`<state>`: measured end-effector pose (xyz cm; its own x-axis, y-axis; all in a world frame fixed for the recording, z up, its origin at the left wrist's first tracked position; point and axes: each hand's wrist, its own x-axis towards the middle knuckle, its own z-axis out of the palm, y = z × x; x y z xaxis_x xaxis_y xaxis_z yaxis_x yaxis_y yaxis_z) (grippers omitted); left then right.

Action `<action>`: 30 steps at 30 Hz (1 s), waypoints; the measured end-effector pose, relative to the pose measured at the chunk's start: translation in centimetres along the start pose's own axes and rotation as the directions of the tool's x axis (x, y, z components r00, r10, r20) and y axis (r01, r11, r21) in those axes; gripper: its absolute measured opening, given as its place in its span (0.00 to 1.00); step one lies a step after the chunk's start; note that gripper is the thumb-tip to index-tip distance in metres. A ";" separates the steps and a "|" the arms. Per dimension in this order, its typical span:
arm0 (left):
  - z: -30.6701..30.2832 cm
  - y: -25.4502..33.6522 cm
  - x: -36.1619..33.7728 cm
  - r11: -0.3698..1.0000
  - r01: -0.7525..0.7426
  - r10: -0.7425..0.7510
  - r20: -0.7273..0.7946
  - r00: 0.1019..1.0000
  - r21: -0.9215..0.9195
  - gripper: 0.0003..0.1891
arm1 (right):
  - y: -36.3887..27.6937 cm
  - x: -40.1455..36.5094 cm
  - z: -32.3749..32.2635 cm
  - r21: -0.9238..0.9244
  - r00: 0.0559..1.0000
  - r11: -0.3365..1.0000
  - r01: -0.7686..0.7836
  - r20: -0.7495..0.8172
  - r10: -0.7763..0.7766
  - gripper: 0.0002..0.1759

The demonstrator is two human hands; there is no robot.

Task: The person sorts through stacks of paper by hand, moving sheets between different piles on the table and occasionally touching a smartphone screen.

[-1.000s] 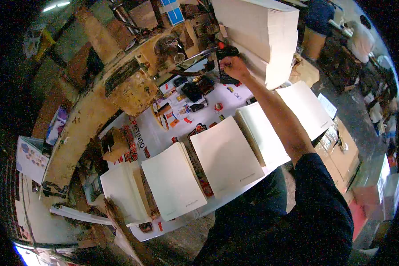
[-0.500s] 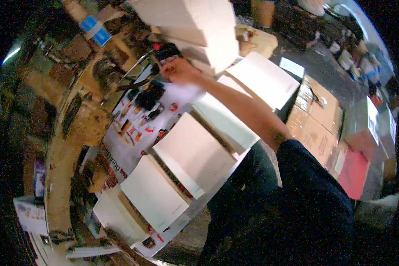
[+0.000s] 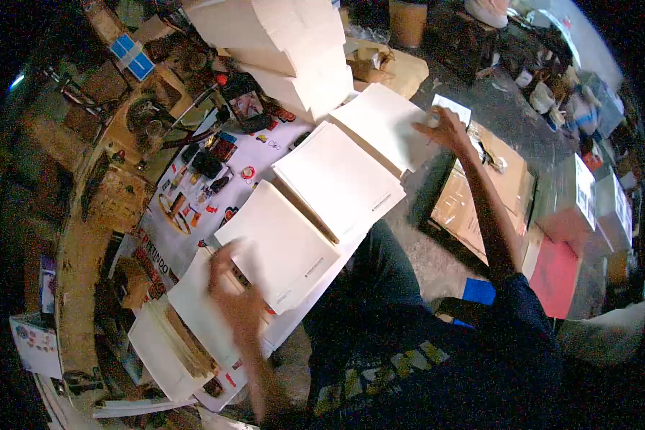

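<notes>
Several stacks of cream paper sheets lie in a row along the table's near edge. My right hand (image 3: 444,127) rests with fingers spread on the right edge of the far-right stack (image 3: 380,123). My left hand (image 3: 233,297), blurred by motion, lies flat on the stack second from the left (image 3: 208,315), touching the edge of the middle stack (image 3: 279,244). A further stack (image 3: 337,178) sits between the middle one and the far-right one. The leftmost stack (image 3: 158,347) is fanned at its edge. Neither hand holds anything that I can make out.
A tall pile of cream paper (image 3: 287,43) stands at the back of the table. A phone (image 3: 244,104) and small dark items lie on a printed white sheet (image 3: 193,201). Cardboard boxes (image 3: 480,193) and a red box (image 3: 559,276) are on the floor at right.
My right hand left the phone at the back and swung right to the far-right stack. My left hand came into view onto the left stacks. The view tilted.
</notes>
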<state>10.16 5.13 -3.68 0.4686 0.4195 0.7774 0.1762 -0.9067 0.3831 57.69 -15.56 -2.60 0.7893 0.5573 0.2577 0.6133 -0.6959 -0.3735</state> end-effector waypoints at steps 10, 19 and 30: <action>18.5 13.0 5.7 0.977 0.127 -0.206 0.629 0.749 0.170 0.31 | 1.6 -2.4 -0.4 -0.019 0.935 0.971 0.237 -0.268 -0.234 0.19; 13.0 9.6 6.0 0.689 0.645 -0.349 0.629 0.695 -0.330 0.12 | 3.6 -0.4 -0.9 0.325 0.979 0.946 0.018 0.185 -0.083 0.21; 4.1 8.7 3.2 0.713 0.622 -0.402 0.537 0.741 -0.324 0.12 | -2.5 -2.5 -0.5 0.596 0.998 0.802 0.038 0.015 -0.058 0.23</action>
<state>16.71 -1.65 0.09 0.7417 0.6528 0.1541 0.1363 -0.3716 0.9183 54.20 -15.45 -1.87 0.7519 0.6034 0.2655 0.5047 -0.2677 -0.8207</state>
